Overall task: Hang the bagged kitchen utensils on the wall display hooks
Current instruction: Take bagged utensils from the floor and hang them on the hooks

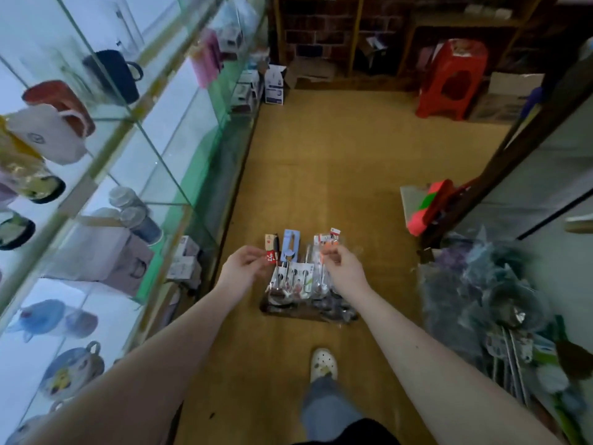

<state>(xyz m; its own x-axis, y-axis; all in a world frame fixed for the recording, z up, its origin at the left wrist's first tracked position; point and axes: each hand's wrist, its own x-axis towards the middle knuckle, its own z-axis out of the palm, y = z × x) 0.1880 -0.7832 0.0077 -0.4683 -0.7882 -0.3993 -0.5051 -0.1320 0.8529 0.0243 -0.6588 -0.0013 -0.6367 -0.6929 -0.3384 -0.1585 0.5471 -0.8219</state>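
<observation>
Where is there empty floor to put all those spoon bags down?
The wide tan floor ahead is bare, between the glass shelves and the red stool. Bare too around the white shoe, near the held spoon bags. Crowded: the heap of bagged tools on the right, boxes by the shelves.

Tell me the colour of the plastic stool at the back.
The plastic stool is red; the head view shows it.

The floor lies open down the middle of the aisle, ahead of and around the bagged utensils. A glass display case walls the left side, with small boxes at its foot. A slanting dark post, a red-and-green packet and a heap of bagged goods crowd the right. A red stool and a cardboard box stand at the far end.
</observation>
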